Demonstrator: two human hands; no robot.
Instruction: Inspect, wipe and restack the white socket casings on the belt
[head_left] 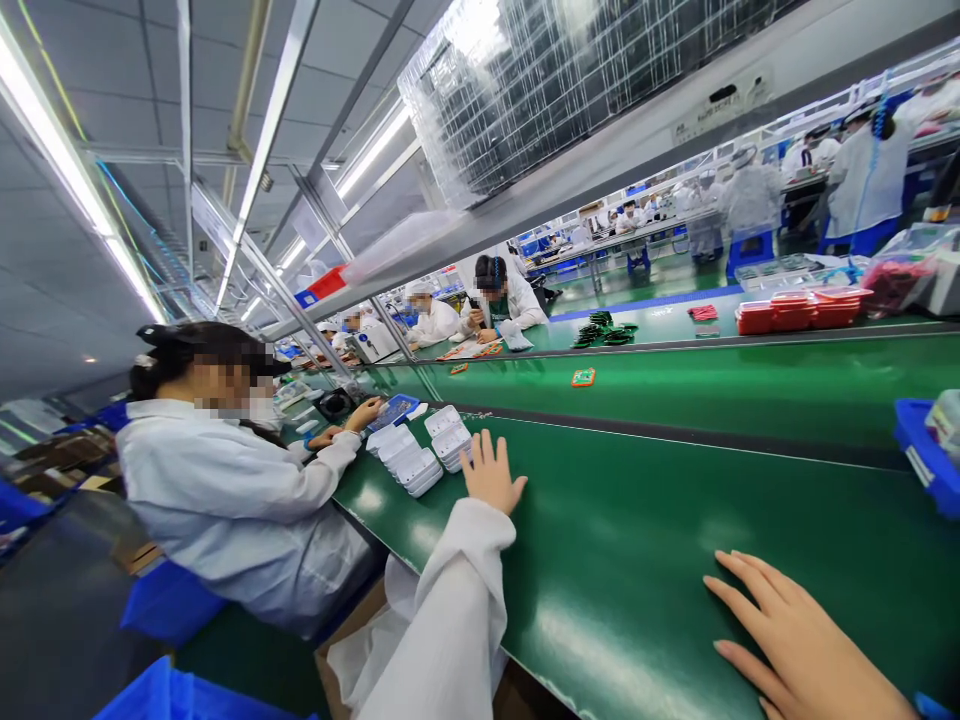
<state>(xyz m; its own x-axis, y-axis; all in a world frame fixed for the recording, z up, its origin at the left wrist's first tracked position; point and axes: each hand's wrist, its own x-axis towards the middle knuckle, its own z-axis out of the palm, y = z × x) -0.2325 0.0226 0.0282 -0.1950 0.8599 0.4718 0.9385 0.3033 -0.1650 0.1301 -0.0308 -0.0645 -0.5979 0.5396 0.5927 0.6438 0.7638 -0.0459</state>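
Note:
My left hand [493, 478] reaches forward with its fingers spread, right beside stacked white plastic cases [448, 437]; I cannot tell whether a fingertip touches them. A second group of white cases [406, 458] stands just left of that stack. Over the green tabletop [600, 560], my right hand [795, 635] is low on the right, fingers apart and nothing in it. Whether its fingers rest on the surface is unclear.
A co-worker [240, 480] sits at my left, hands near a blue tray [393, 411]. On the green strip beyond lies an orange-edged circuit board [583, 377]. Red trays [802, 310] and green boards [604, 330] sit farther back. A blue bin [930, 455] stands at right; a shelf [600, 150] crosses overhead.

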